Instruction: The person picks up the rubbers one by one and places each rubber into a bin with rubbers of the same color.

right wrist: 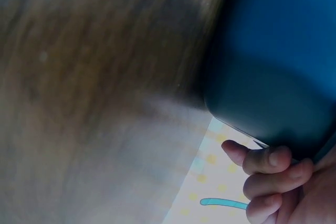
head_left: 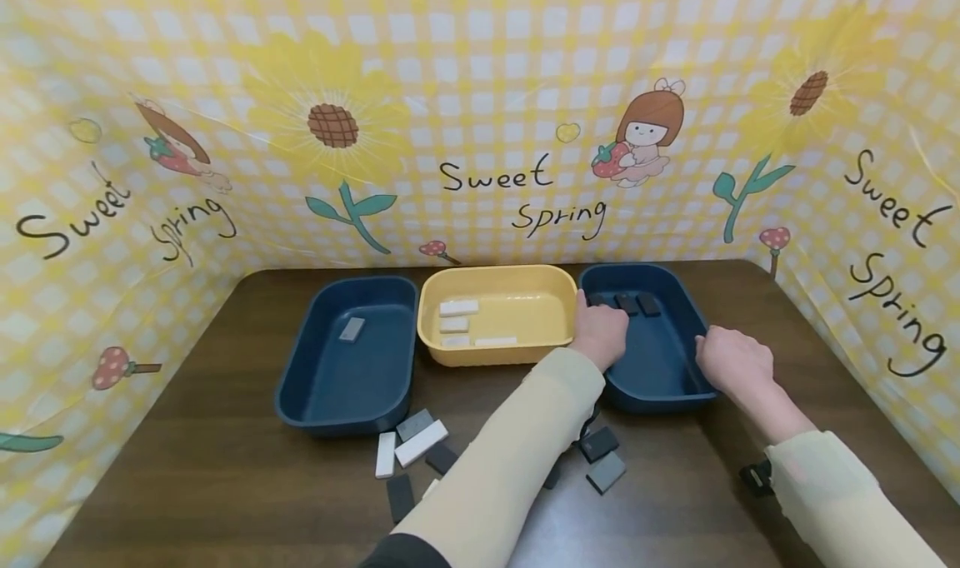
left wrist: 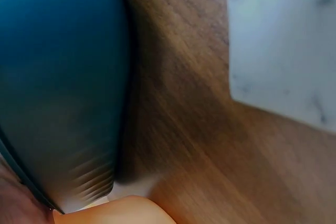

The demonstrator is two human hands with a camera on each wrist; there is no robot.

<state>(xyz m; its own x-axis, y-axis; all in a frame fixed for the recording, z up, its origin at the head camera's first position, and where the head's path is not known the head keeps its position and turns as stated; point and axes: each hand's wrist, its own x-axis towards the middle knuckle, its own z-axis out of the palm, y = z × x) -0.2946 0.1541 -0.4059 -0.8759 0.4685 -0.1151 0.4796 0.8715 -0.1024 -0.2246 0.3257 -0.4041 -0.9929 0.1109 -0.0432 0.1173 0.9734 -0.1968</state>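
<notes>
A dark blue plastic bin (head_left: 662,401) stands at the right between both hands, with several black blocks (head_left: 648,305) at its far end. The left hand (head_left: 602,331) grips its left rim, where the bin meets the yellow bin (head_left: 517,356). On the opposite side, the right hand (head_left: 737,358) holds the right rim. The right wrist view shows curled fingers (right wrist: 268,184) against the bin's outer wall (right wrist: 262,93). In the left wrist view, the same bin's wall (left wrist: 63,77) fills the left side, and a grey block (left wrist: 283,51) lies on the table beyond it.
White blocks (head_left: 458,307) lie inside the yellow bin. Another blue bin (head_left: 341,426) at left contains one grey block (head_left: 352,329). Loose white, grey and black blocks (head_left: 422,443) are scattered across the near table, partly behind the left sleeve (head_left: 495,460). A patterned cloth (head_left: 480,118) surrounds the table.
</notes>
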